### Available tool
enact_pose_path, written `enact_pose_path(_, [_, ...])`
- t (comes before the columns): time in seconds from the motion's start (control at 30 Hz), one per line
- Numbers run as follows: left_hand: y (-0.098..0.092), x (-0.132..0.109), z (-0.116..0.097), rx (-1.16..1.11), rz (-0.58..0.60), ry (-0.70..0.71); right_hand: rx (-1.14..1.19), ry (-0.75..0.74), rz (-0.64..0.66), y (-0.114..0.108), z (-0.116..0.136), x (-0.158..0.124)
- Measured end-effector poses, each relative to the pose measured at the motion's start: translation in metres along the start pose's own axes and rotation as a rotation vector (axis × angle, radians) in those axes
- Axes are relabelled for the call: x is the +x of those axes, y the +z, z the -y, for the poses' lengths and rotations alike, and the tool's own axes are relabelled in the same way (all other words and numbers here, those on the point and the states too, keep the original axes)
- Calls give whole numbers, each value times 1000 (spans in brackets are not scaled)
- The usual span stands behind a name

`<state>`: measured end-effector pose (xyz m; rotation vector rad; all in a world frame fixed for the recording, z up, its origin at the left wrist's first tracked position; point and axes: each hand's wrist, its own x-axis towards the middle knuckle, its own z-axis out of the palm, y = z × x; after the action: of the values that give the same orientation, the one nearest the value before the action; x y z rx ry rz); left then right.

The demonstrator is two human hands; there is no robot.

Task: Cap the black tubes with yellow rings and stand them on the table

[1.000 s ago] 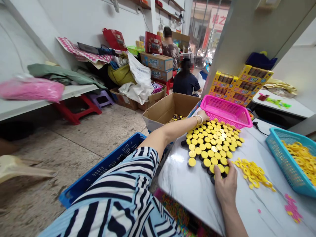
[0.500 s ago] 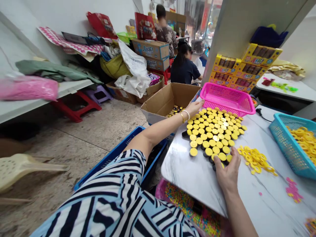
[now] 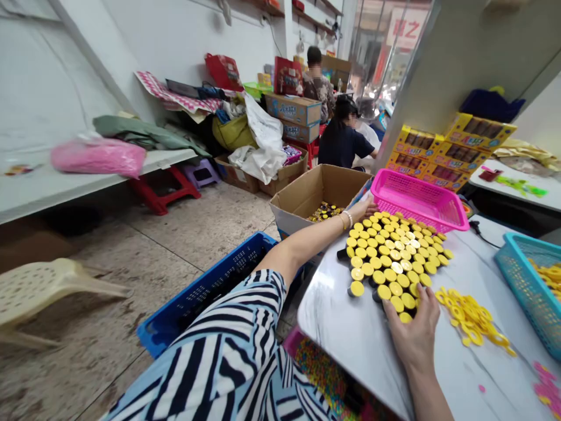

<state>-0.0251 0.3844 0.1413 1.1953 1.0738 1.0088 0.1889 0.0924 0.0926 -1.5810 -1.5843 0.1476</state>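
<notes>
Many short black cylinders with round yellow caps stand packed together on the marbled table. At the far-left edge of this cluster, my left hand reaches out beside the pink basket, its fingers extended; part of them is hard to make out. My right hand rests at the near end of the cluster, thumb and fingers spread around the closest capped cylinders. A pile of yellow ring-shaped plastic pieces lies to the right of that hand.
An open cardboard box with small pieces inside stands beyond my left arm. A blue crate is on the floor. At the right sits a turquoise basket of yellow pieces. Yellow boxes are stacked behind. Two people sit farther back.
The view has turned left and tilted up, so the table and its contents appear farther right and lower. Both hands keep nearly the same places around the capped cylinders.
</notes>
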Motion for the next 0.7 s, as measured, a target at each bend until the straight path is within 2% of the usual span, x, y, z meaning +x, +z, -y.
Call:
enact_pose_path(0.17, [-26, -53, 27, 28, -41, 50, 13, 14, 32, 4, -5, -1])
enact_pose_path(0.27, [-28, -75, 41, 99, -53, 99, 10, 1, 31, 7, -6, -1])
enact_pose_path(0.37, [-18, -74, 41, 177, -38, 117, 19, -10, 12, 7, -6, 1])
enact_pose_path(0.53, [3, -51, 21, 246, 28, 126, 31, 3, 27, 5, -9, 3])
enact_pose_path(0.63, [3, -51, 16, 246, 78, 131, 27, 30, 49, 2, -11, 4])
enact_pose_path(0.7, [-5, -64, 19, 239, 106, 146, 24, 42, 57, 0, -13, 5])
